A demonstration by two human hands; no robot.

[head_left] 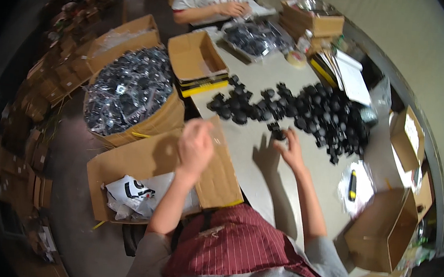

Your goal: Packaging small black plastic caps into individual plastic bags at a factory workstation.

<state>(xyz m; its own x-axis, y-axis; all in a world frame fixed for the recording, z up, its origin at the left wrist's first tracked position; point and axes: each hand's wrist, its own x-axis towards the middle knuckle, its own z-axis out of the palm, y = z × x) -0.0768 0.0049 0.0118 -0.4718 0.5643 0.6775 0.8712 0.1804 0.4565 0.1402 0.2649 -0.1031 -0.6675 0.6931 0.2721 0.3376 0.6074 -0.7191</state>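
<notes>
head view: the right hand (291,149) has a small black part (276,131) at its fingertips, gripped between thumb and fingers over the pale table (247,150), just on the near side of a long spread of black parts (336,117). the left hand (195,146) is blurred and hangs above the edge of an open cardboard box (123,166); its fingers look curled, but i cannot tell whether it holds anything. in that box lie white and clear plastic bags (130,192). beyond it, to the left, a big carton (177,114) is heaped with clear-bagged dark pieces (131,84), and next to it a shallower box (192,55) with a yellow lower edge sits at the table's edge. a yellow-and-black cutter (353,186) lies on clear plastic at the right. across the table, another person (214,1) has both hands near a bag of dark parts (256,37).
</notes>
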